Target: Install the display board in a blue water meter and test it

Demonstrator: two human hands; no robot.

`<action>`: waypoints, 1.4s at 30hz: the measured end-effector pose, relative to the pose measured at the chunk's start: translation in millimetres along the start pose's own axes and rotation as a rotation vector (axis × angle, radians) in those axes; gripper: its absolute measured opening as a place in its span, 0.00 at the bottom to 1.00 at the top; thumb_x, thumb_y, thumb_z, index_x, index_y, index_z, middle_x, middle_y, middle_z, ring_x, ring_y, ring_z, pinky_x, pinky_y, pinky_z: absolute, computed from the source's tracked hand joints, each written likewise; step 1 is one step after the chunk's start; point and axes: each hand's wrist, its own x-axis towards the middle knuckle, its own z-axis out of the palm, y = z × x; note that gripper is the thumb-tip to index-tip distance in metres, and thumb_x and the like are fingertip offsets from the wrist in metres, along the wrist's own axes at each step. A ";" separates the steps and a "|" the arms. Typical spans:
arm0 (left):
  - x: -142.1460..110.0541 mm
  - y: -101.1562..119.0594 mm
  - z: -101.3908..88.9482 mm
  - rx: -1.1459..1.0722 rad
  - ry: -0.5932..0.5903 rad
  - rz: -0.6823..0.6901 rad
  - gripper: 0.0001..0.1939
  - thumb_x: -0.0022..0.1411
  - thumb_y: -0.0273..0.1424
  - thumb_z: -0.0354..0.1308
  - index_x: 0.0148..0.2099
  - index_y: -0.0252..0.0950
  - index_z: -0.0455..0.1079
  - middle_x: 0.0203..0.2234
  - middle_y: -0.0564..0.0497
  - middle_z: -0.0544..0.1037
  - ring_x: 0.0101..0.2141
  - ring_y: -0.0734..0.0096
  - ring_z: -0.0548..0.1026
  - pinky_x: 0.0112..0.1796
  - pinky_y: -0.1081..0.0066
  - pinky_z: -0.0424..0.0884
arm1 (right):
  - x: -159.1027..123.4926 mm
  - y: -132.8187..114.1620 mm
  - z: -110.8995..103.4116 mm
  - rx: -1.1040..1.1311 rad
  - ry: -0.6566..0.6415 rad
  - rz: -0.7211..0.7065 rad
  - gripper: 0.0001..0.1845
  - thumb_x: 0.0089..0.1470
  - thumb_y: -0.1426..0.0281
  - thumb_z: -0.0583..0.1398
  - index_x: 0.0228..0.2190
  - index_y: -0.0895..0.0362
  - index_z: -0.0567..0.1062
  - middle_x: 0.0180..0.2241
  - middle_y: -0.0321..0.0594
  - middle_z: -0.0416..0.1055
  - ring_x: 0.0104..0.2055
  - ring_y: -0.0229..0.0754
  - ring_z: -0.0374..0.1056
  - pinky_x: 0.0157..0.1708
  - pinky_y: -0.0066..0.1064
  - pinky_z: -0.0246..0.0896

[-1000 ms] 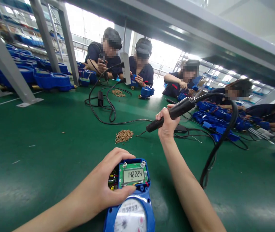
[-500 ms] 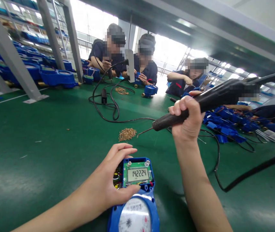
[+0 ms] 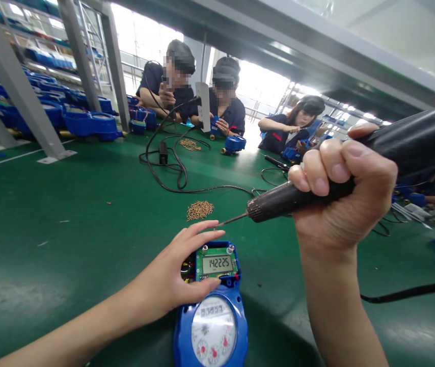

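Observation:
A blue water meter [image 3: 178, 326] with a round dial lies on the green table in front of me; the open box at its far end shows a circuit board and a display [image 3: 217, 262] reading 142225. My left hand [image 3: 179, 265] spans that box from the left, thumb on its near edge, fingers curving over the far side. My right hand [image 3: 340, 183] grips a black electric screwdriver [image 3: 274, 203], tilted with its thin bit pointing down left. The bit's tip meets my left fingertips just beyond the box, where a small brass screw [image 3: 214, 229] shows.
A pile of brass screws [image 3: 199, 210] lies beyond the meter, with a second pile [image 3: 190, 145] farther off. Black cables [image 3: 210, 191] cross the table. Several co-workers sit opposite. A metal shelf [image 3: 278, 56] hangs overhead, and blue meters [image 3: 91, 125] crowd the left.
My right hand and the screwdriver have moved nearer to me and right, the bit's tip dropping to my left fingertips. The display has gone from 142224 to 142225.

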 end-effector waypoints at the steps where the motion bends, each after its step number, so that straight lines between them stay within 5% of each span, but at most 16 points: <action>1: 0.1 0.7 -0.6 0.007 -0.006 0.003 0.32 0.57 0.34 0.65 0.64 0.49 0.65 0.67 0.50 0.62 0.67 0.51 0.58 0.66 0.43 0.53 | -0.1 -0.7 0.6 0.008 -0.009 0.003 0.14 0.42 0.73 0.64 0.32 0.52 0.65 0.16 0.22 0.48 0.15 0.28 0.45 0.16 0.24 0.46; 19: 0.2 2.6 -2.7 0.045 -0.002 -0.008 0.30 0.57 0.36 0.65 0.63 0.50 0.68 0.67 0.52 0.66 0.65 0.49 0.61 0.66 0.38 0.48 | 4.4 -4.3 5.8 -0.024 -0.137 0.041 0.15 0.44 0.71 0.65 0.34 0.50 0.66 0.17 0.22 0.46 0.14 0.28 0.46 0.17 0.25 0.47; 30: 1.9 1.1 -2.9 0.067 -0.017 0.014 0.33 0.58 0.35 0.65 0.65 0.47 0.65 0.68 0.52 0.63 0.66 0.51 0.61 0.66 0.41 0.52 | -3.3 -8.4 11.1 -0.031 -0.066 -0.010 0.14 0.44 0.74 0.64 0.31 0.52 0.66 0.16 0.22 0.50 0.14 0.28 0.47 0.15 0.25 0.48; 42: 1.3 -5.8 -1.0 0.071 -0.020 0.033 0.33 0.59 0.35 0.64 0.65 0.52 0.64 0.71 0.55 0.57 0.68 0.54 0.57 0.67 0.46 0.54 | -16.2 -24.7 20.2 -0.100 0.005 0.023 0.11 0.55 0.80 0.59 0.33 0.53 0.64 0.16 0.22 0.52 0.15 0.27 0.49 0.18 0.22 0.50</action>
